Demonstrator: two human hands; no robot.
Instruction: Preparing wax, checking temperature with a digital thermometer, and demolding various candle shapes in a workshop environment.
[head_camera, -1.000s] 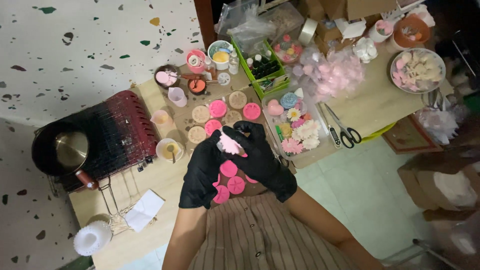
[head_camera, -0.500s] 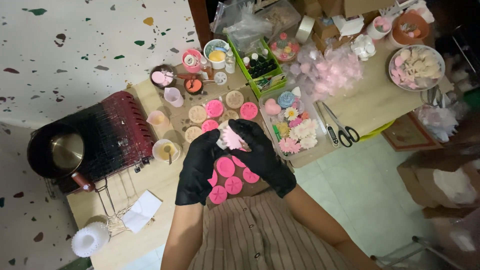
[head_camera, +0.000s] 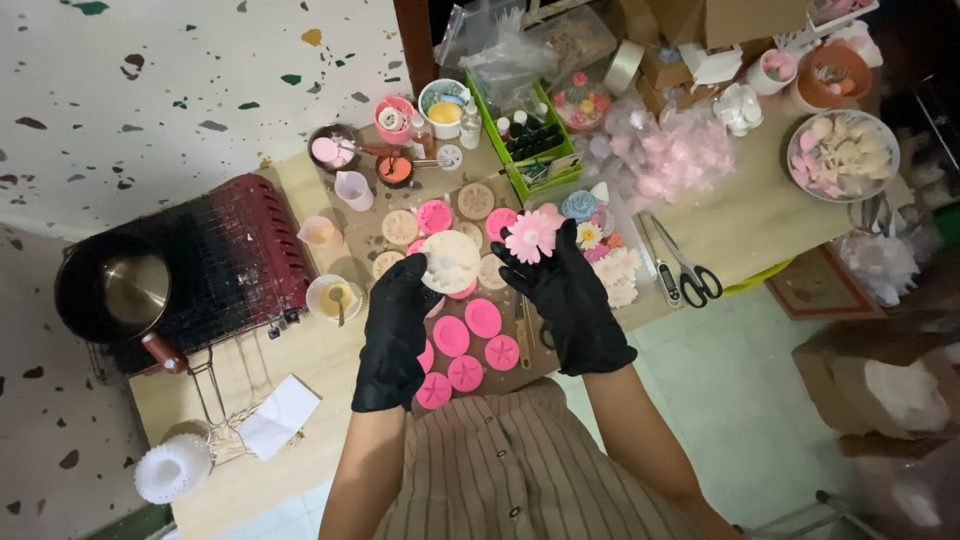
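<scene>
Pink flower (head_camera: 531, 236) now out of round mould (head_camera: 449, 262), hands apart.

Gloved hands (head_camera: 490, 300) with flower (head_camera: 531, 236), mould (head_camera: 449, 261)

Brown cardboard boxes (head_camera: 745, 18) stacked along the table's far edge. Clear crinkled plastic bags (head_camera: 505, 55) just left of them, behind a green plastic box of small bottles (head_camera: 528, 140). Pink-filled clear bags (head_camera: 665, 150) heaped beside that box.
</scene>
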